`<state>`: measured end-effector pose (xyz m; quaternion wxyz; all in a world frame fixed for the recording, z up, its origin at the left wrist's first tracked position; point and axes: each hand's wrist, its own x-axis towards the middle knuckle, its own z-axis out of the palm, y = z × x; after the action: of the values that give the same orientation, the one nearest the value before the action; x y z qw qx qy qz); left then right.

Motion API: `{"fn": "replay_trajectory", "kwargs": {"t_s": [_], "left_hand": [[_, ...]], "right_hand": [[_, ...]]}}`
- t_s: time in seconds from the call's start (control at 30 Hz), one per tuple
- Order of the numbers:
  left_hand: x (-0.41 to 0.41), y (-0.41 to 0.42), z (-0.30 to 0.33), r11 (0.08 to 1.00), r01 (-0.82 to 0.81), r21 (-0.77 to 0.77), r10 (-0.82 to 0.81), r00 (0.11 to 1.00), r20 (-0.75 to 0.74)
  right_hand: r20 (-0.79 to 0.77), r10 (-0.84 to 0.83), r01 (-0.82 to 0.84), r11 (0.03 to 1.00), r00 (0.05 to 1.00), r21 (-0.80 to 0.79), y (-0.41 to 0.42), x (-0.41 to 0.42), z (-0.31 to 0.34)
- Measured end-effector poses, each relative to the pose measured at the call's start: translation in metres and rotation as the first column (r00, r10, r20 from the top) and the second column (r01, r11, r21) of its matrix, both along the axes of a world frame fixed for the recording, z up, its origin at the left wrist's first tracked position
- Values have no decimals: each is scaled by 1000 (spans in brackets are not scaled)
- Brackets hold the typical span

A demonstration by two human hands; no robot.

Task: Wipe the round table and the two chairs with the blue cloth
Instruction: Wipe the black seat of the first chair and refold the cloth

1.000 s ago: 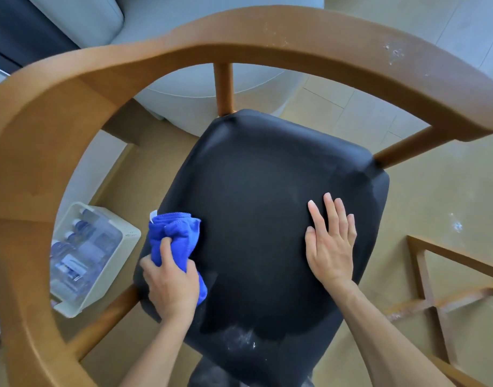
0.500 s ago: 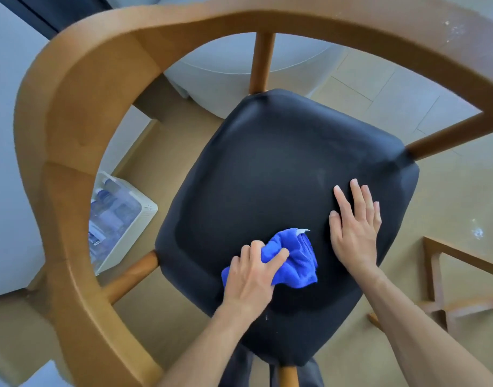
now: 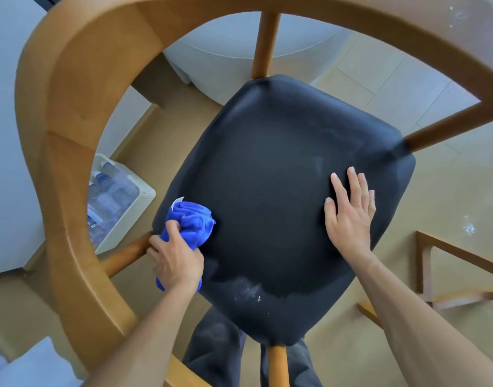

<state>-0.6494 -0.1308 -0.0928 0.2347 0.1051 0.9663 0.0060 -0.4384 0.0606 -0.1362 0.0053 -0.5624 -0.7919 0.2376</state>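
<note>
Two hands on black chair seat (image 3: 278,196). Left hand (image 3: 175,261) clenched around bunched blue cloth (image 3: 190,223), bright, plush, white tag showing, pressed at seat's left edge. Right hand (image 3: 350,216) flat, fingers spread, holding nothing.

Lighting: bright, even, diffuse; source not visible. Shadows: soft, faint beneath the black padded chair seat (image 3: 281,196). Glare: dull sheen and pale streaks on the seat's near edge. Distortion: strong wide-angle bending of the curved brown wooden backrest rail (image 3: 72,113). Focus: rail and frame edges soft; centre sharper.
</note>
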Motion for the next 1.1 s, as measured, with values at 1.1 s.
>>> {"fn": "replay_trajectory", "kwargs": {"t_s": [1.1], "left_hand": [[109, 38, 11, 945, -228, 235, 159, 947, 280]], "right_hand": [[-226, -12, -42, 972, 974, -232, -116, 78, 55]]}}
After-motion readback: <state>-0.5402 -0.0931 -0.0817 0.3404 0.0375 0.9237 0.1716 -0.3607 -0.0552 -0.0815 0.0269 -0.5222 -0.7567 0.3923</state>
